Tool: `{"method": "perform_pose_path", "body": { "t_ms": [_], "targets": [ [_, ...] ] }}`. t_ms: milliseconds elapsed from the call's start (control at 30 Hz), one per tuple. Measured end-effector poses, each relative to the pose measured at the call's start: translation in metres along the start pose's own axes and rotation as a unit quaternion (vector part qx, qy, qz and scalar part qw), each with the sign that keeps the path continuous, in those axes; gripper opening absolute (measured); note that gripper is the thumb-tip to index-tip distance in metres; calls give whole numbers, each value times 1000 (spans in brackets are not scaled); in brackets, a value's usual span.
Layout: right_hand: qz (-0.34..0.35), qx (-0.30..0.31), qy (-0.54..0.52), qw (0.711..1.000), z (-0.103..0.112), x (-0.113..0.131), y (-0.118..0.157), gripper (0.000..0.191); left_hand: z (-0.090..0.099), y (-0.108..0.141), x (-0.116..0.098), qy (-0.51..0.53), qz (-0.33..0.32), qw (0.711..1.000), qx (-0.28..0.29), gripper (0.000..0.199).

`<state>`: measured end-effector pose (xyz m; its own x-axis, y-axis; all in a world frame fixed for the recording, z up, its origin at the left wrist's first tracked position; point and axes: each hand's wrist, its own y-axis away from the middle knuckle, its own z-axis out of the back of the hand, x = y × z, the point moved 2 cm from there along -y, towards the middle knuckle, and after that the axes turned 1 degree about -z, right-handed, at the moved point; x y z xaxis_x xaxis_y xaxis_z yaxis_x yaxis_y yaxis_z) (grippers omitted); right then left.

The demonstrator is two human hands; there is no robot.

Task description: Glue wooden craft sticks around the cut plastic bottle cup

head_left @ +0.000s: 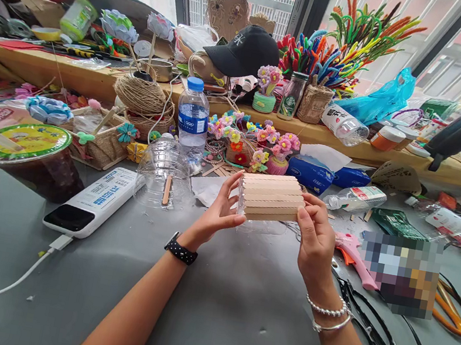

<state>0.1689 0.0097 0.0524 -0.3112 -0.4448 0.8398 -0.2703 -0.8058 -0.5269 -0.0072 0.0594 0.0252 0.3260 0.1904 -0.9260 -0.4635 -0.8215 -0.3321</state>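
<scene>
The panel of wooden sticks [271, 196] was held up just right of the middle of the frame, between the two hands, above the grey tabletop [232, 315]. Its sticks ran sideways, edge to edge, with clear plastic showing along the left end. The left hand [220, 211] was at that left end, its thumb reaching under the lower left corner and its fingers raised along the side. The right hand [316, 230] was clamped on the opposite end, its thumb on the front near the lower right corner and its other fingers largely hidden. The hands were apart, with the panel spanning the gap between them.

Left of the left hand, a clear plastic bottle piece [161, 163] lay with a single wooden stick [167, 190] against it. A capped water bottle [193, 121] stood behind, in the upper middle. Near the right hand, toward the right of the frame, lay a pink glue gun [358, 261], with black-handled pliers [369, 319] below it. A white power bank [94, 202] lay at the left.
</scene>
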Motion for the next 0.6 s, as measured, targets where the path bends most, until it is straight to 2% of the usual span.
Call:
{"method": "perform_pose_path", "body": {
  "t_ms": [333, 600],
  "targets": [
    [-15, 5, 1, 1000, 0, -3, 0, 17, 1, 0, -1, -26, 4, 999, -26, 83],
    [-18, 18, -15, 1000, -1, -4, -1, 17, 4, 0, 2, -14, 8, 1000, -25, 82]
  ]
}}
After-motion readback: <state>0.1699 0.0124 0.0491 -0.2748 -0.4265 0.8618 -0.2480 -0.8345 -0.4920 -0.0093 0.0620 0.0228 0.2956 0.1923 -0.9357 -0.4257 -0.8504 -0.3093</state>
